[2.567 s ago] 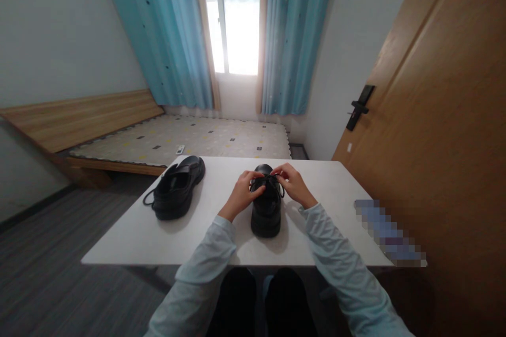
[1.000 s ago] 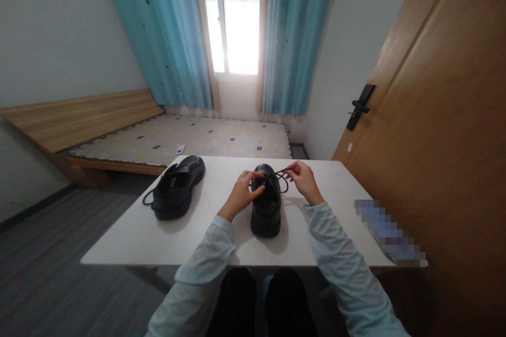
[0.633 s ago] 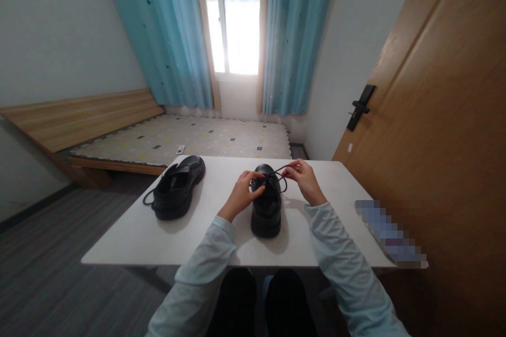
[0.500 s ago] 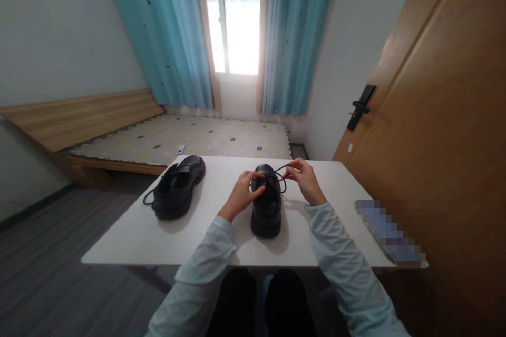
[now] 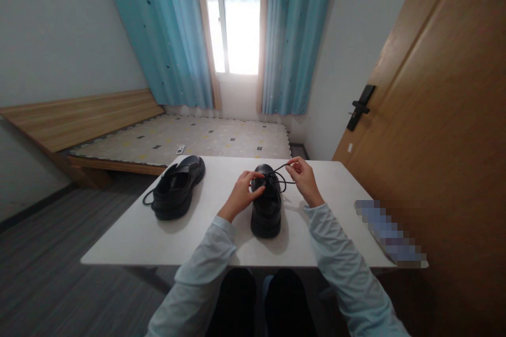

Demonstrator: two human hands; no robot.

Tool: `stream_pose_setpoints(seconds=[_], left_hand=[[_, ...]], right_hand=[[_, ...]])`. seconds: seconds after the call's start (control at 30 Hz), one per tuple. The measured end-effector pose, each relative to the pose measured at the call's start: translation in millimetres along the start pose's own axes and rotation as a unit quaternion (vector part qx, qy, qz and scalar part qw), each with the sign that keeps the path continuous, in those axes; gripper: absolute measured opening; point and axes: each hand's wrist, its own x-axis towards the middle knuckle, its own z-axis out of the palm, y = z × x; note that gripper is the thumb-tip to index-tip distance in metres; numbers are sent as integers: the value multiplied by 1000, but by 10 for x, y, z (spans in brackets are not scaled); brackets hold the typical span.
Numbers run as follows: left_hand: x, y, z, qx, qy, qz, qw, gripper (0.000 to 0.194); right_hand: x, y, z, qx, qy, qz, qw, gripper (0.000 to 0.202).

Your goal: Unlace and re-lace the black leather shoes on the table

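Observation:
A black lace-up shoe (image 5: 266, 217) stands on the white table (image 5: 221, 242), its heel toward me. My left hand (image 5: 244, 193) is at the shoe's left side, thumb and fingers curved over the lacing; whether it pinches a lace there is too small to tell. Up and to the right of the shoe, my right hand (image 5: 303, 179) pinches a black shoelace (image 5: 280, 168) between thumb and fingers. Loops and another lace strand hang at the shoe's right side. The other black shoe (image 5: 174, 196) lies at the table's left, a lace loop sticking out behind it.
A blurred flat item (image 5: 389, 234) lies along the table's right edge. Beyond the table is a bed (image 5: 205, 139) with a small white device (image 5: 181, 149) on it. A wooden door (image 5: 443, 116) stands at the right.
My right hand has shifted slightly, and one lace strand now sticks out to the right below it. My left hand and both shoes have stayed in place.

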Motion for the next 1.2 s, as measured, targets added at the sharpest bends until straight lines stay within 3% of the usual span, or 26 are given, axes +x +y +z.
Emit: stream_pose_setpoints(seconds=[0.27,0.47,0.63,0.8,1.0,1.2], left_hand=[[-8,-30,4,1,-1,-7,1000,27],[-7,-39,15,-6,1,-3,1000,26],[12,-80,34,-9,31,-8,999,22],[23,-115,25,32,58,-19,998,15],[20,-105,15,37,58,-15,998,13],[23,-136,27,24,63,-19,998,10]], right_hand=[[38,-14,-99,-41,100,-26,994,22],[44,-27,-129,-39,108,-22,993,23],[10,-49,-64,-83,62,-23,994,22],[-33,-31,-2,-110,-28,-39,993,22],[-77,-5,50,-176,-162,-107,965,40],[-98,-3,91,-200,-211,-123,949,44]])
